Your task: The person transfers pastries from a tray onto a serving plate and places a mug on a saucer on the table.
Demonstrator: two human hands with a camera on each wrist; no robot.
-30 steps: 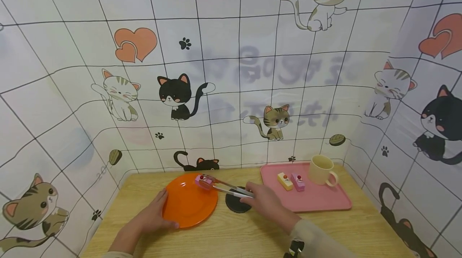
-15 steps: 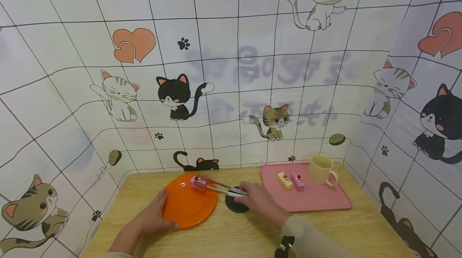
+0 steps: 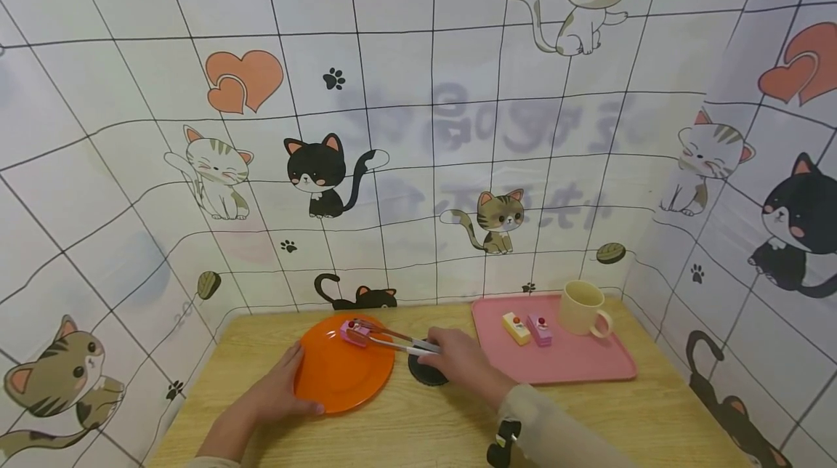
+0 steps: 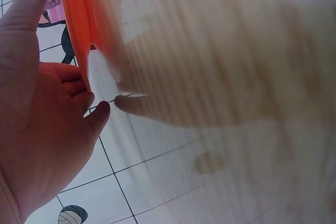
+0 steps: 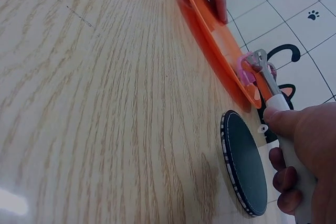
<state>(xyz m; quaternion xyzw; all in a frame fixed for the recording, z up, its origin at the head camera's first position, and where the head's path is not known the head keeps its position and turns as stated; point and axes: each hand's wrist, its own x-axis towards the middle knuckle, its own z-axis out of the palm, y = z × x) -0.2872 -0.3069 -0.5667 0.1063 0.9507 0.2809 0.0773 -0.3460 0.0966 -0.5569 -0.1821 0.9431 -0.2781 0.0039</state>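
My right hand (image 3: 461, 360) grips the white handles of metal tongs (image 3: 395, 341). Their tips close on a small pink toy cake slice (image 3: 354, 332) with a red berry on top, over the far part of an orange plate (image 3: 340, 377). In the right wrist view, the tongs (image 5: 270, 80) reach the cake at the plate's far rim. My left hand (image 3: 277, 386) holds the plate's left edge, thumb at the near rim and fingers along the far left side. In the left wrist view, fingertips meet the plate (image 4: 73, 3) at its edge.
A black round coaster (image 3: 426, 370) lies under the tongs, right of the plate. On the right, a pink tray (image 3: 562, 366) bears a yellow cake slice (image 3: 516, 330), another pink cake slice (image 3: 540, 331) and a cream mug (image 3: 582, 309). A cat-patterned wall covering (image 3: 405, 257) encloses the table.
My right hand has moved left with the tongs, carrying the pink cake slice from the plate's far right rim further in over the plate. The left hand and plate stay put.
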